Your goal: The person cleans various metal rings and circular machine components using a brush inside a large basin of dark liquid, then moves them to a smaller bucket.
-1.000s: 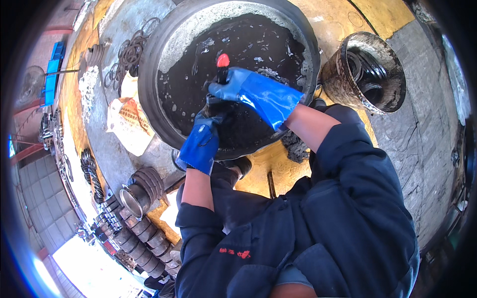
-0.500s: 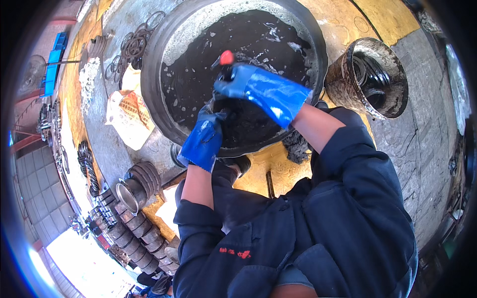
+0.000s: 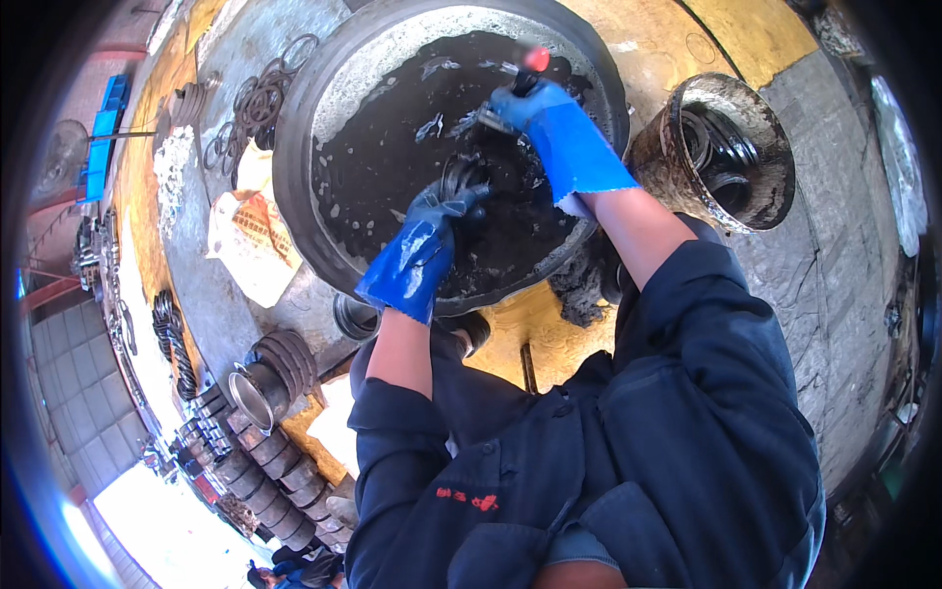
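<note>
In blue gloves, both hands work over a wide round tub (image 3: 290,162) of dark liquid (image 3: 378,137) with foam along its edge. My right hand (image 3: 538,106) is closed round the dark handle of a brush (image 3: 536,61) with a red end; its head points down toward the tub's middle. My left hand (image 3: 439,211) grips a dark, wet, curved part (image 3: 461,175), ring-like in outline, just above the liquid. Glove and liquid hide part of it, so its full shape is unclear. The brush and the part are a short way apart.
Right of the tub stands a grimy bucket (image 3: 677,147) with dark rings inside. Loose rings (image 3: 263,93) and a pale printed sack (image 3: 253,240) lie at the left. Stacked metal cylinders (image 3: 265,481) and a ribbed metal piece (image 3: 257,393) stand at lower left.
My right hand has moved right and away from me with the brush. My left hand has shifted slightly right and farther out, and the curved part now shows beyond its fingers.
</note>
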The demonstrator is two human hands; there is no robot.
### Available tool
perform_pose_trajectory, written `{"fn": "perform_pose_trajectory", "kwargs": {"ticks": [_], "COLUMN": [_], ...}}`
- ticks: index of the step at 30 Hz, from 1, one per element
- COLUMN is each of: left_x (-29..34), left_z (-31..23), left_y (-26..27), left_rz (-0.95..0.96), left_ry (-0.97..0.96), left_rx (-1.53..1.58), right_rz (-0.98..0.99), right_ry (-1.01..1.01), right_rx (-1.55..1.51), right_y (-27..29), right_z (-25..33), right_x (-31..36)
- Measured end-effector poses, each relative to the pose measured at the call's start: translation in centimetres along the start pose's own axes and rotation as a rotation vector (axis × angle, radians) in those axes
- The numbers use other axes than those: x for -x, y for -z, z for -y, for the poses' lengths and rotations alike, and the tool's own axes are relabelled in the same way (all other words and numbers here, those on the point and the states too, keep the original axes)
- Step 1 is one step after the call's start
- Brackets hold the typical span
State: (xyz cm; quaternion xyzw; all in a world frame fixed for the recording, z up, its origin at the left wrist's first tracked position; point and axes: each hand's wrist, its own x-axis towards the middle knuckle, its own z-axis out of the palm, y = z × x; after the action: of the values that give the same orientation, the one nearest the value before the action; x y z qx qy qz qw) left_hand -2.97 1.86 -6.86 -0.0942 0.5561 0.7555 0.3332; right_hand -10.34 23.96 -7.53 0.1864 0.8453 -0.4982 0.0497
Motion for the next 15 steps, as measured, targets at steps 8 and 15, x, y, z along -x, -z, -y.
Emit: {"fn": "perform_pose_trajectory", "kwargs": {"ticks": [8,15], "left_x": [0.0,5.9], "left_z": [0.2,-1.8], "left_y": [0.9,0.2], "left_rz": [-0.101,-0.177], "left_ry": [0.106,-0.283], "left_rx": [-0.009,-0.635], "right_rz": [0.03,0.666], "right_ry": [-0.044,0.199], "right_rx": [-0.019,-0.363], "right_y": [0.6,-4.5], "right_z": [0.5,4.6], "right_x": [-0.3,4.9]}}
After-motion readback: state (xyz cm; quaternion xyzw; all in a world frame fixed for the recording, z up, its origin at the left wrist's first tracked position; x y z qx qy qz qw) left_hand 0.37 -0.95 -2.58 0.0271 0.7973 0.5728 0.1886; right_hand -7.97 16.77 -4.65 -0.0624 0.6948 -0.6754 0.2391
